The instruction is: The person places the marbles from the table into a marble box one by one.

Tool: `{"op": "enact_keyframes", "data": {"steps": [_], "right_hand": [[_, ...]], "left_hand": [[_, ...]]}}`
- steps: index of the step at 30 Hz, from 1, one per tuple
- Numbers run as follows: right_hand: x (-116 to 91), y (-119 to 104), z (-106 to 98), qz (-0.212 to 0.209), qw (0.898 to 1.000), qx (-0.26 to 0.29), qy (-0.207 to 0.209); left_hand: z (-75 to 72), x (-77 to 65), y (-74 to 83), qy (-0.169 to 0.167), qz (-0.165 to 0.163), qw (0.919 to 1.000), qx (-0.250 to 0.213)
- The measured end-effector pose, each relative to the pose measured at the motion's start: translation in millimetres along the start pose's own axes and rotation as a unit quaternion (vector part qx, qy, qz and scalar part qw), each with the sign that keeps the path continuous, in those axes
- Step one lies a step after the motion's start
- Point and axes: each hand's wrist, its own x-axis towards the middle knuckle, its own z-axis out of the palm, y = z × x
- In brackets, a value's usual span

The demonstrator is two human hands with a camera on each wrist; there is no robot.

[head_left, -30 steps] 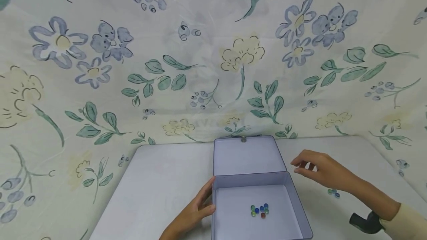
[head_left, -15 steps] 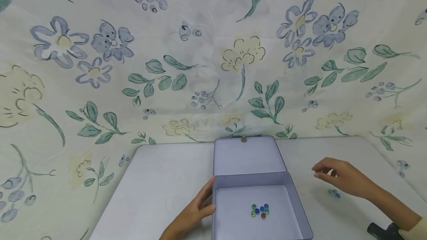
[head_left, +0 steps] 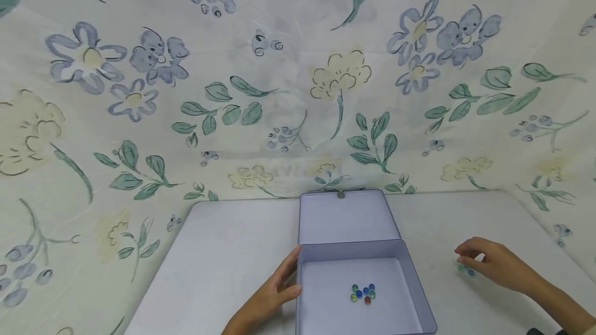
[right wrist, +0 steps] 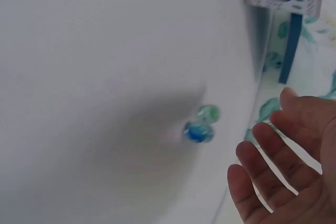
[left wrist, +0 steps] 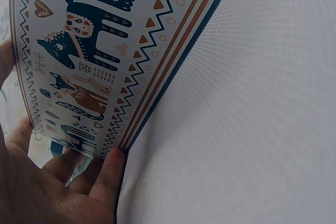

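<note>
A lavender tin box [head_left: 421,293] stands on the table with its lid [head_left: 349,216] folded back. My left hand [head_left: 270,296] rests against its left outer wall, the thumb near the rim. In the left wrist view, the fingers touch the patterned side wall [left wrist: 105,77]. Several glass marbles [head_left: 359,294], green, blue and one reddish-brown, lie on the box floor. To the right of the box, my right hand [head_left: 500,265] is just over a small group of marbles [head_left: 471,273], partly hiding them. In the right wrist view its fingers are relaxed and apart from a blue marble [right wrist: 198,132] and a green one [right wrist: 209,113].
A white table [head_left: 223,252] carries the box. Behind it hangs a flower-printed cloth [head_left: 279,92]. A dark object [head_left: 535,331] shows by the right wrist at the bottom edge. The box's right wall stands between the two groups of marbles.
My right hand has moved right and down, away from the box's right edge to the loose marbles. The left hand and the box have stayed in place.
</note>
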Motion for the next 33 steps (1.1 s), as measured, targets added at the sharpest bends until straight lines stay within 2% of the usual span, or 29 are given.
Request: {"op": "enact_keyframes", "data": {"steps": [3, 7, 14, 19, 23, 27, 33], "right_hand": [[-4, 9, 5, 0.033, 0.999, -0.003, -0.009], [-9, 19, 11, 0.044, 0.999, -0.006, -0.017], [-15, 26, 17, 0.014, 1.0, 0.014, -0.011], [-15, 26, 20, 0.019, 1.0, 0.012, -0.01], [-15, 24, 20, 0.015, 1.0, 0.013, -0.009], [-15, 22, 21, 0.016, 1.0, 0.003, 0.003], [-16, 25, 27, -0.012, 0.999, -0.008, 0.036]], "left_hand": [[-0.2, -0.4, 0.2, -0.003, 0.0, 1.0, -0.004], [0.7, -0.6, -2.2, -0.009, -0.004, 0.9999, -0.014], [1.0, -0.6, -4.5, -0.003, -0.009, 0.9999, -0.007], [0.7, 0.2, -2.6, 0.0, -0.01, 0.9999, -0.003], [0.6, 0.6, -0.9, 0.006, -0.024, 0.9997, 0.001], [0.7, 0.8, 0.3, 0.011, -0.029, 0.9995, 0.005], [0.1, 0.4, -2.4, 0.003, -0.017, 0.9999, 0.0]]}}
